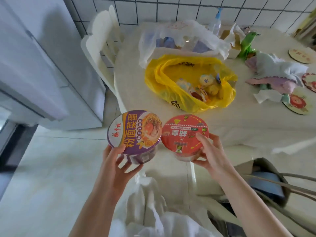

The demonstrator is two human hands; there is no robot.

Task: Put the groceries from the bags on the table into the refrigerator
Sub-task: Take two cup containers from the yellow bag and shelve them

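Both forearms reach forward. The left hand (119, 161) cups the side of a purple cup (135, 132), thumb on its lid rim; the right hand (207, 153) grips a red cup (185, 134), thumb on the lid. The round, glossy-lidded cups are held side by side just short of the desk (248, 127). On the desk beyond them lies a crinkled yellow bag (171, 77), open, with small packets inside. Behind it slumps a white bag (148, 43). Left of the desk stands the white fridge (34, 65).

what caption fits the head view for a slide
Left hand holds a purple noodle bowl, right hand a red one, near an open yellow bag.
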